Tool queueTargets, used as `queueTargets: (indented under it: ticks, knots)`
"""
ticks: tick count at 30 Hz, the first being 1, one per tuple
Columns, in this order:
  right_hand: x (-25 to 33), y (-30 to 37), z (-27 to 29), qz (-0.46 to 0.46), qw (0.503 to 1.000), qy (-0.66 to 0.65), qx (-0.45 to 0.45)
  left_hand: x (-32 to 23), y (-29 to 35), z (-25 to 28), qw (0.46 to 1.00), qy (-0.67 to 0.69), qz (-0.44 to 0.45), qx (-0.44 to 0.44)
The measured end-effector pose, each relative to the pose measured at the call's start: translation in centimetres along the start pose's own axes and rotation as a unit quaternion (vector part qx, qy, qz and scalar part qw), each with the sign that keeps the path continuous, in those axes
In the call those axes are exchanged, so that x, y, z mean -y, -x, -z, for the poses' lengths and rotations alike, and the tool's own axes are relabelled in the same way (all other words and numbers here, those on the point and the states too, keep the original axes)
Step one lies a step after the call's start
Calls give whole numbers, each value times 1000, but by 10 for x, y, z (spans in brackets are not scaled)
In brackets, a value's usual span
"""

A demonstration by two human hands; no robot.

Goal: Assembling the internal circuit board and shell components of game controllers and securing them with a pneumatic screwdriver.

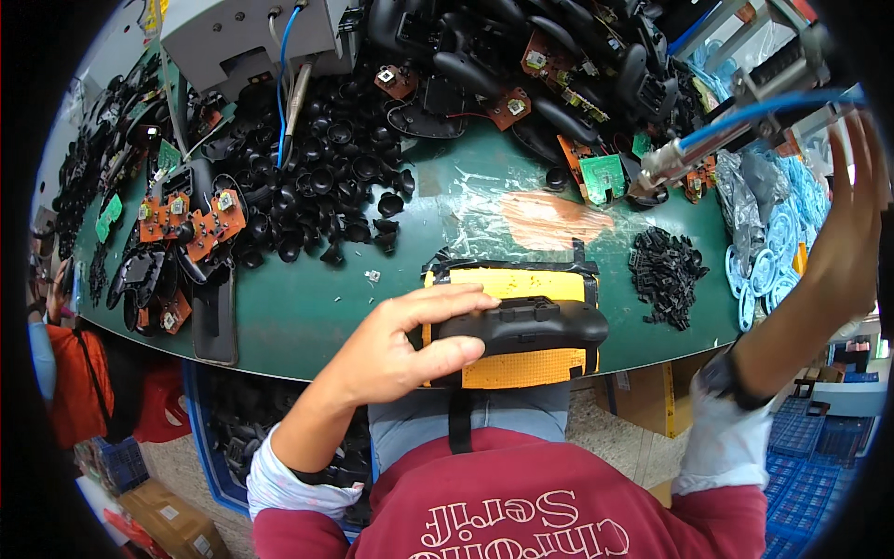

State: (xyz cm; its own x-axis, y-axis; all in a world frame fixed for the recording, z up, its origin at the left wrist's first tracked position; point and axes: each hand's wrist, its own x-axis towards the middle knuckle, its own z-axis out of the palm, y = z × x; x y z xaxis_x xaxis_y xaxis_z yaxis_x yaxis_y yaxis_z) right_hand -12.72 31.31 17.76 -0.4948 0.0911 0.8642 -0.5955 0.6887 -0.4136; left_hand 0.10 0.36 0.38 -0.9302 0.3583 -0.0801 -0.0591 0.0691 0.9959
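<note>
My left hand (424, 326) grips the left end of a black game controller (531, 326), thumb on the near side and fingers over the far side. The controller rests on a yellow pad (512, 374) edged with black tape at the bench's front edge. On the far right my right hand (857, 177) is raised with its fingers stretched upward, partly cut by the picture's rim. It is beside a metal air-driven tool (684, 160) with a blue hose (773, 112), whose tip points down to the left. No grip on the tool can be seen.
On the green bench (317, 326) lie a heap of black caps (317, 177), a pile of small black parts (668, 277), orange circuit boards (214, 224) and a black phone-like slab (216, 317). Controller shells (466, 70) pile up at the back. Light-blue cables (792, 205) hang right.
</note>
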Motion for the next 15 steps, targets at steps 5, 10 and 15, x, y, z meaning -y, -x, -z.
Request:
queueTargets:
  ticks: [5, 10, 15]
  knots:
    - [14, 193, -14, -207, 809, -342, 431, 7, -3, -23, 993, 90, -78, -7]
    - [19, 215, -32, -274, 770, -422, 393, 21, -5, -57, 972, 95, -151, -154]
    - [25, 225, -25, -276, 830, -362, 324, 21, -18, -73, 954, -5, -202, -222]
